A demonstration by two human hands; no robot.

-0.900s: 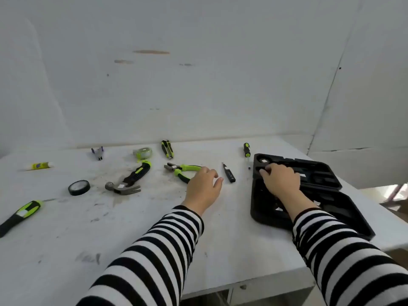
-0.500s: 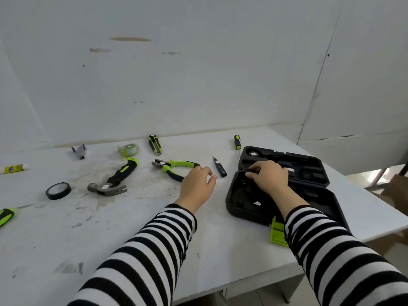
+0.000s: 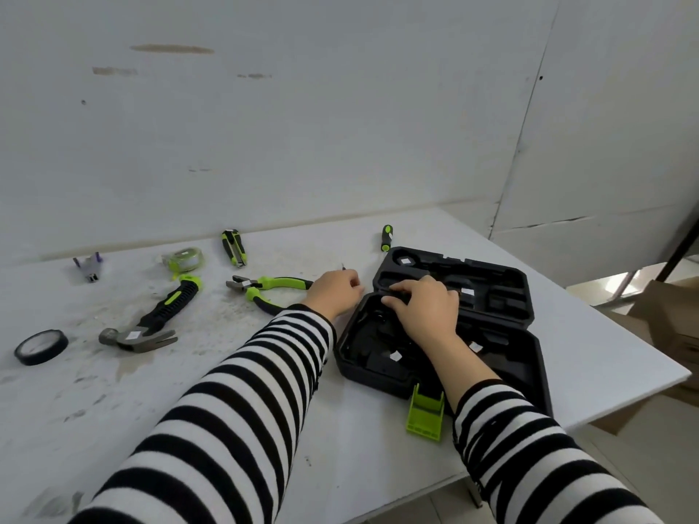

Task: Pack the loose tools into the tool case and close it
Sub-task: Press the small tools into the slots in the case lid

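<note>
Our left hand [image 3: 334, 293] lay on the table [image 3: 264, 429] just beside the case [image 3: 503, 296], fingers curled over a slim tool [image 3: 343, 266] of which only a thin tip showed past the knuckles; whether it gripped that tool we could not tell. Our right hand [image 3: 423, 308] held the case at the raised ridge where its two halves met, fingers bent over the edge. The case sat open and flat on the right part of the table, near the front corner. Its shaped hollows held only small white stickers as far as we could see, so we judged the job barely begun: every tool was yet to go in, and then the lid to shut. The case looked like hard black moulded plastic, with a ribbed lime-green latch [image 3: 425, 412] hanging at its near edge. Left of our hands lay pliers [image 3: 270, 291] with steel jaws and curved green-and-black sleeves. Further left lay a hammer [image 3: 151, 323] with a dull metal claw head and a chunky rubbery grip. Behind these were a folding knife [image 3: 234, 247], a pale greenish roll [image 3: 183, 259] and a short screwdriver [image 3: 386, 238] close to the case's far corner. A glossy black ring of tape [image 3: 41, 346] lay well apart at the left. The tabletop was white, smooth, scuffed and stained grey
</note>
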